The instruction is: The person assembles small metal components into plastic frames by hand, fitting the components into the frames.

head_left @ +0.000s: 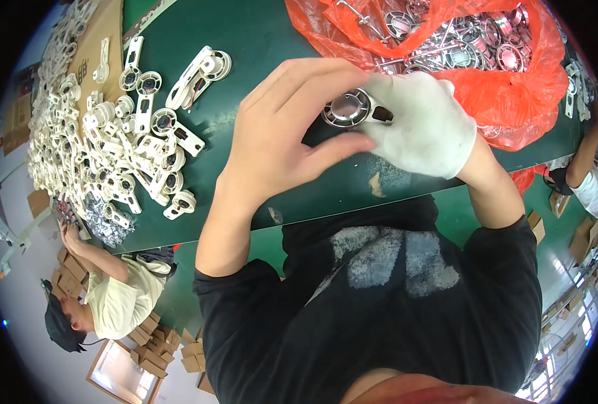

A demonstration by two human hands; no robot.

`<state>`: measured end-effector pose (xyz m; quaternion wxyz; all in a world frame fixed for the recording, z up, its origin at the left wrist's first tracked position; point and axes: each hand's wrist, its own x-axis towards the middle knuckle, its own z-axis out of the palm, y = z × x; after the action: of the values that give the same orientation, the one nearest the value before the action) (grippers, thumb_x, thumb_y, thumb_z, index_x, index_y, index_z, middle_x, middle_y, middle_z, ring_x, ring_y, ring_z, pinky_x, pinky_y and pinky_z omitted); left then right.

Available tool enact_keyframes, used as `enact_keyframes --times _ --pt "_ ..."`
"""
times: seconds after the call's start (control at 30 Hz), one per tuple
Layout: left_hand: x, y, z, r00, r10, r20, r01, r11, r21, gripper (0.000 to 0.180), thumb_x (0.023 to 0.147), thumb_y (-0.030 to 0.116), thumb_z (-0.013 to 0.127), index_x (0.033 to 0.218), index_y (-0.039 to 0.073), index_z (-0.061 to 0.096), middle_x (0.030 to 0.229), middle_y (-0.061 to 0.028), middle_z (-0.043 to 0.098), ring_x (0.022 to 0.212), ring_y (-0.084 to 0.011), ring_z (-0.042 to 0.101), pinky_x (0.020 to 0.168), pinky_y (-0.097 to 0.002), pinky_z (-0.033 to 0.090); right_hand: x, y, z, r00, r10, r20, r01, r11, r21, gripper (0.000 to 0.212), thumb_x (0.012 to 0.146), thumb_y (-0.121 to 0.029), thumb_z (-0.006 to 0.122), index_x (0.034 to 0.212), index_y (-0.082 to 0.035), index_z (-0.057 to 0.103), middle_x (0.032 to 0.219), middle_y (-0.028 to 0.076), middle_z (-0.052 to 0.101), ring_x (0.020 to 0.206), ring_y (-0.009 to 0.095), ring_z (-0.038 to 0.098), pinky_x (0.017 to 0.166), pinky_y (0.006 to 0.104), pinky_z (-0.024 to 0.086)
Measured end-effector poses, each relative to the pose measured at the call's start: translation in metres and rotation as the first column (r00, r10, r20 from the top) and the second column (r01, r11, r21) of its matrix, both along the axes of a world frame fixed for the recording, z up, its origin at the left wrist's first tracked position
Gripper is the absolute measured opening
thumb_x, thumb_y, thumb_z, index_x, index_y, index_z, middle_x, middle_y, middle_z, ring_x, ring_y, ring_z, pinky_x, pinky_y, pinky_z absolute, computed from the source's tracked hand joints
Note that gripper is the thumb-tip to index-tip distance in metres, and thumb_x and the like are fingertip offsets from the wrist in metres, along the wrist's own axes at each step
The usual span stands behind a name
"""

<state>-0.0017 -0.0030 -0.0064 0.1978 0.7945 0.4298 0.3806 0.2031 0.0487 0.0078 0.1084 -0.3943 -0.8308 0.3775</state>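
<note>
The gloved right hand grasps a cream-and-chrome part above the table; the bare left hand curls around it, contact unclear. It looks light and stiff, the polished ring likely slippery, best held by its edges. Beyond, a red bag holds shiny rings

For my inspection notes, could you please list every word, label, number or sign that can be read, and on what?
Nothing reads clearly.
Cardboard: dark printed mark, too small and blurred.
Black shirt: pale worn patches, no legible letters.
Held part: no visible text.
</note>
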Motion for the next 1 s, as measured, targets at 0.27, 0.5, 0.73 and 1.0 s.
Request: enact_keyframes --times 0.27,0.5,0.73,1.0 --pt "-0.005 0.001 0.007 0.995 -0.050 -0.089 0.046 0.998 -0.043 0.064 0.069 0.019 0.089 0.126 -0.001 0.067 0.120 -0.0159 0.073 0.106 -0.0314 0.072 0.087 -0.0347 0.058 0.002 0.005 0.001 0.997 0.039 -0.061 -0.050 0.979 -0.198 0.028 0.085 -0.021 0.068 0.107 -0.005 0.072 0.077 0.017 0.071 0.077 0.036 0.073 0.065 0.0448 0.056" --pt "-0.003 0.001 0.007 0.994 -0.084 0.066 0.094 0.981 -0.168 0.063 0.072 0.015 0.087 0.128 -0.004 0.064 0.126 -0.0158 0.071 0.117 -0.0311 0.069 0.098 -0.0365 0.056 0.002 0.010 0.018 0.997 0.049 -0.065 -0.068 0.934 -0.351 0.027 0.085 -0.019 0.064 0.104 -0.002 0.072 0.077 0.020 0.069 0.074 0.035 0.072 0.067 0.0413 0.056" --pt "-0.004 0.001 0.006 0.980 -0.117 0.161 0.159 0.948 -0.277 0.059 0.075 0.005 0.082 0.130 -0.004 0.063 0.132 -0.0168 0.069 0.124 -0.0318 0.065 0.104 -0.0378 0.052 0.003 0.010 0.015 0.995 0.103 -0.004 -0.099 0.946 -0.309 0.025 0.085 -0.017 0.061 0.100 0.001 0.071 0.077 0.022 0.068 0.073 0.037 0.071 0.067 0.0424 0.056" --pt "-0.006 0.002 0.008 0.972 -0.126 0.196 0.183 0.933 -0.309 0.058 0.075 0.002 0.080 0.130 -0.002 0.063 0.135 -0.0168 0.067 0.127 -0.0321 0.064 0.105 -0.0383 0.051 0.001 0.009 0.015 0.996 0.088 -0.016 -0.089 0.955 -0.282 0.024 0.085 -0.017 0.062 0.100 -0.001 0.072 0.078 0.021 0.069 0.073 0.036 0.071 0.066 0.0428 0.055"
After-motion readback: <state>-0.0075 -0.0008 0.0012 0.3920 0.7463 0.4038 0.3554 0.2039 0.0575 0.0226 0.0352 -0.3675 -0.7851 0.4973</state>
